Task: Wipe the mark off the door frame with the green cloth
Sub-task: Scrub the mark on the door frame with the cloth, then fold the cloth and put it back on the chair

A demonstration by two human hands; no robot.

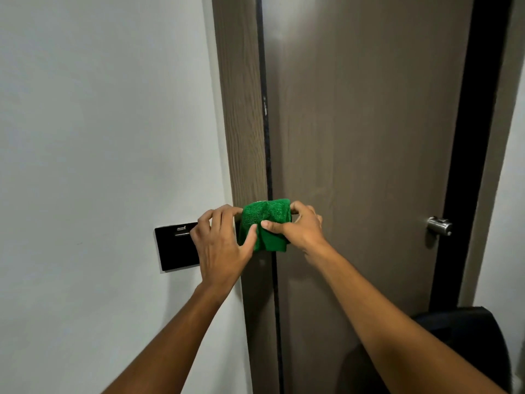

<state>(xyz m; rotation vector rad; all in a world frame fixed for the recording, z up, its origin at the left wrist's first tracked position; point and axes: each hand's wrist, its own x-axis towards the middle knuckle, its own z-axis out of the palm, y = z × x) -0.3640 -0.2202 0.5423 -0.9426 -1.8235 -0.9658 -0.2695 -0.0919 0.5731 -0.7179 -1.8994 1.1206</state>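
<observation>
A folded green cloth [265, 223] is held in front of the brown wood-grain door frame [241, 109], over the dark gap beside the door. My left hand [220, 245] grips its left edge with thumb and fingers. My right hand [298, 226] pinches its right side, thumb on the front. A pale scuffed mark [265, 105] shows on the frame's inner edge well above the cloth.
A black wall switch plate [174, 247] sits on the white wall, partly behind my left hand. The brown door [369, 137] is closed, with a metal handle [439, 226] at the right. A dark rounded object [466, 342] stands at the lower right.
</observation>
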